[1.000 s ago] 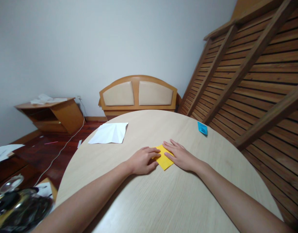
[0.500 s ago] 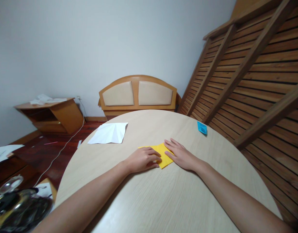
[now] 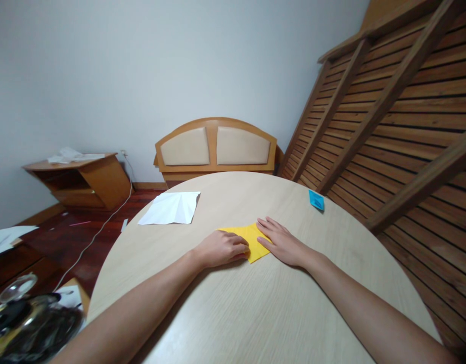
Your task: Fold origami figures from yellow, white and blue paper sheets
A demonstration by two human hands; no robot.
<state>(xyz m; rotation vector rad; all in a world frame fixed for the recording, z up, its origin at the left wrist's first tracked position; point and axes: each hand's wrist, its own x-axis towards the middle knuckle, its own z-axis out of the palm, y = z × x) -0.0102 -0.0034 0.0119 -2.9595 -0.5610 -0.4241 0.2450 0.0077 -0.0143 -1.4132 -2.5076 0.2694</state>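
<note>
From your head camera, your left hand (image 3: 222,248) lies curled with its fingers pressing the yellow paper (image 3: 248,238) onto the round table (image 3: 255,313), while your right hand (image 3: 281,243) lies flat and spread on the paper's right edge. A white sheet (image 3: 171,208) and a small blue paper (image 3: 316,200) lie well apart, farther back.

Soft, even, diffuse light, moderately bright; source not in view. Only faint shadows, under the forearms on the round table (image 3: 255,313). No hard glare. Focus sharp at centre. Strong wide-angle distortion: slatted wooden frame (image 3: 400,126) bows at right; glass jug (image 3: 24,323) bottom-left smeared, soft.
</note>
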